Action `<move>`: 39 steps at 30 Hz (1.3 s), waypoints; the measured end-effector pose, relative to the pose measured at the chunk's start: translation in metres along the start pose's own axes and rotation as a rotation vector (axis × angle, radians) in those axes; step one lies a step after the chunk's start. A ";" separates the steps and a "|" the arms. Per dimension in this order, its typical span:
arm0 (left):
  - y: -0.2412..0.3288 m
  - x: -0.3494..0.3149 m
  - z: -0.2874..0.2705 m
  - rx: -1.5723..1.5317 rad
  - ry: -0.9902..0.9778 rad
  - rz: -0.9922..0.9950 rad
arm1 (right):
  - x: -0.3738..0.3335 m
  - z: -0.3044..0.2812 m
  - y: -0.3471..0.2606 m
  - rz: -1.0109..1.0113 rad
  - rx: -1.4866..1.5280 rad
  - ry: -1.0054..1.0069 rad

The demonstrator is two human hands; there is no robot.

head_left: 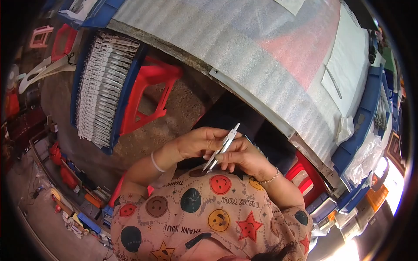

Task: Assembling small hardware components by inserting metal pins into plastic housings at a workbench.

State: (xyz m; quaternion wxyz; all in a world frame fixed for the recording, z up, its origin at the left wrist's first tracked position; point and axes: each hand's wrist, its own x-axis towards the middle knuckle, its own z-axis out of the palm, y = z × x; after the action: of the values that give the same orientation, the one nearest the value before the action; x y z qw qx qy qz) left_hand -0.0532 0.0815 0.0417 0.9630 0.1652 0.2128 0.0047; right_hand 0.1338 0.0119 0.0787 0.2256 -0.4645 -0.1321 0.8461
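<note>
Pinching away just below dead centre, both hands are on one white two-legged tool [224,145], drawing-compass type approx., pointed end up at 1 o'clock, legs running down to 7. L hand [198,142] comes in from 8 o'clock, fingers curled, thumb and fingertips gripping its upper half. R hand [246,156] is in from 4 o'clock, thumb pressed on the lower half, other fingers bent in behind; exact grip there partly hidden, can't tell more. Tool's held up in front of the patterned shirt [174,235], well apart from the worktable.

Pale band [156,162] on L wrist, bead-like bracelet [271,176] on R.

Over to 10 o'clock: blue bin [130,82], packed w/ white tools [104,82] of v. similar make, stacked in a long row. Red stool [163,71] right beside it, on the 3 o'clock side.

Up at 1 o'clock, worktable [209,43] under a clear, bumpy cover. Toward 2, white sheet [350,52] w/ a thin grey strip [333,81] on it. At 3, another blue bin [361,111], crumpled clear bag [365,158] at its near end.
</note>
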 end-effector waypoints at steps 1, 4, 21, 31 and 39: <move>-0.006 0.003 0.002 -0.027 0.037 0.034 | 0.000 -0.001 0.000 0.000 0.077 0.000; -0.019 0.007 -0.007 -0.093 -0.075 0.061 | -0.004 -0.002 0.006 -0.001 0.058 0.023; -0.033 0.016 0.013 0.268 0.263 0.415 | -0.051 -0.035 0.033 -0.667 -1.307 0.798; -0.037 0.024 0.036 0.290 0.470 0.121 | -0.097 -0.011 -0.003 -0.509 -1.204 0.481; -0.038 0.030 0.031 0.208 0.449 0.070 | -0.083 -0.011 -0.004 -0.545 -1.226 0.493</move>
State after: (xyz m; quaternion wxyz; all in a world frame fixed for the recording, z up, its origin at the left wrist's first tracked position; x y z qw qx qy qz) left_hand -0.0156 0.0382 0.0439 0.8688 0.2653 0.4148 0.0528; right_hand 0.1827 -0.0268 0.1351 0.1507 -0.6360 -0.6404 0.4033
